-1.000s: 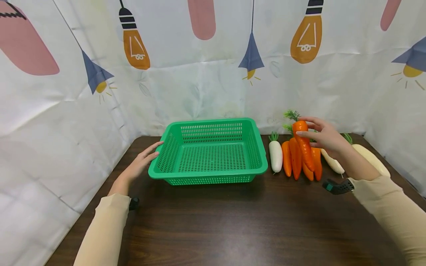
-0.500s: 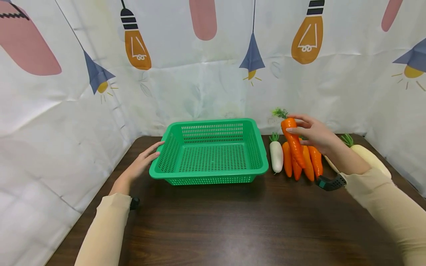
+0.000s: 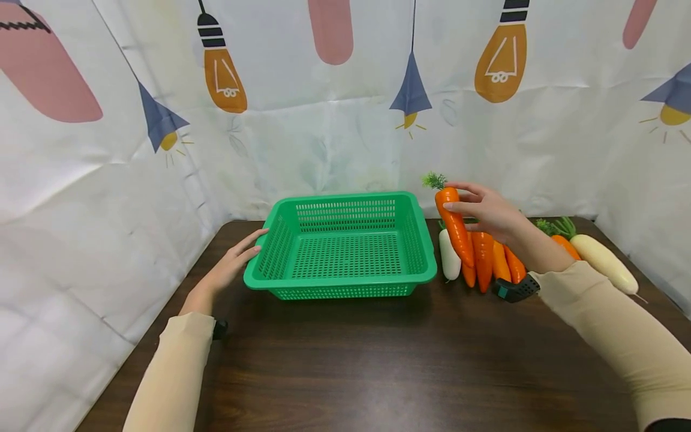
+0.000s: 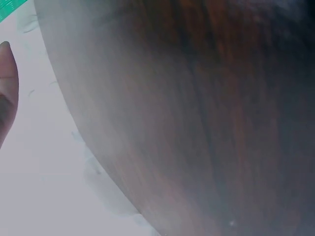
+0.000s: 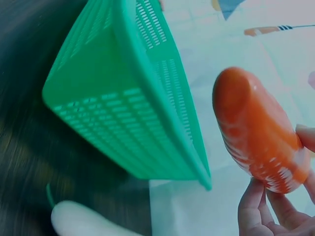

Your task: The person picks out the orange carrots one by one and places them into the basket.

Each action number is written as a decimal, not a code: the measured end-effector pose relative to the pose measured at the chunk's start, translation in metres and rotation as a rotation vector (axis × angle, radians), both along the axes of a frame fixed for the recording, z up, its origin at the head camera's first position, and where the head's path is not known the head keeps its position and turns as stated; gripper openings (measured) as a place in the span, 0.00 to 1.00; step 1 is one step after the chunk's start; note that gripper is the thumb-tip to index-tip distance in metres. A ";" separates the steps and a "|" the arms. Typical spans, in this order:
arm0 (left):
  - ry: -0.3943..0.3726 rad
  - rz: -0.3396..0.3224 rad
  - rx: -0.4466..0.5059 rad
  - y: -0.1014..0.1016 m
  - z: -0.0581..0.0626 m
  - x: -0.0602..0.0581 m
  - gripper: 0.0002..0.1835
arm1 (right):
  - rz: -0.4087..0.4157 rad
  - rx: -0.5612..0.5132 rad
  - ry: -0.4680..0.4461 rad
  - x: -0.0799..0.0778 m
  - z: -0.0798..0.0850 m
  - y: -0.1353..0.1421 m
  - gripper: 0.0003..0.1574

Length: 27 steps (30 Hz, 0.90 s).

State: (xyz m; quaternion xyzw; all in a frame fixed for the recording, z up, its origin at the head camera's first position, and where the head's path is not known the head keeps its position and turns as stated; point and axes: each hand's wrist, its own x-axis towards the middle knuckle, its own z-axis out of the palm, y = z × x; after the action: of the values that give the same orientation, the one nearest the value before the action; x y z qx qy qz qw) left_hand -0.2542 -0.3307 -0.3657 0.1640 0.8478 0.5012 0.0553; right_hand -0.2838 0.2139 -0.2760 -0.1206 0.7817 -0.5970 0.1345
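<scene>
In the head view my right hand (image 3: 488,211) grips a carrot (image 3: 455,225) near its leafy top, tip pointing down, just right of the green basket (image 3: 340,281). The right wrist view shows the carrot (image 5: 258,132) pinched between thumb and fingers, apart from the basket's side (image 5: 108,105). My left hand (image 3: 229,267) rests its fingers on the basket's left rim, fingers mostly straight. Only a bit of that hand (image 4: 7,91) shows in the left wrist view. Nothing lies in the basket.
Several more carrots (image 3: 484,258) lie right of the basket, partly behind the right hand. Beside them is a small white radish (image 3: 449,257), and farther right a larger white radish (image 3: 601,261). A patterned white curtain (image 3: 335,150) hangs behind the brown table (image 3: 335,366).
My right hand has carried the carrot leftward from above the other carrots toward the basket's right side. The left hand stays at the basket rim.
</scene>
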 end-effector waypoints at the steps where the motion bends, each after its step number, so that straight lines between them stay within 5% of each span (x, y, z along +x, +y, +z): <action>1: -0.004 -0.003 0.010 0.001 0.000 0.000 0.32 | 0.002 -0.010 0.000 0.000 0.002 -0.003 0.42; 27: 0.016 0.004 -0.005 0.002 0.002 -0.001 0.31 | 0.055 -0.139 -0.044 -0.019 0.010 -0.082 0.37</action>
State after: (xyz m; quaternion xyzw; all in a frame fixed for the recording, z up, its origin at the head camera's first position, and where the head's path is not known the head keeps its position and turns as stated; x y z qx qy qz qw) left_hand -0.2550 -0.3284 -0.3639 0.1662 0.8500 0.4977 0.0479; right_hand -0.3023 0.1323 -0.2657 -0.1380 0.7316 -0.6484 0.1591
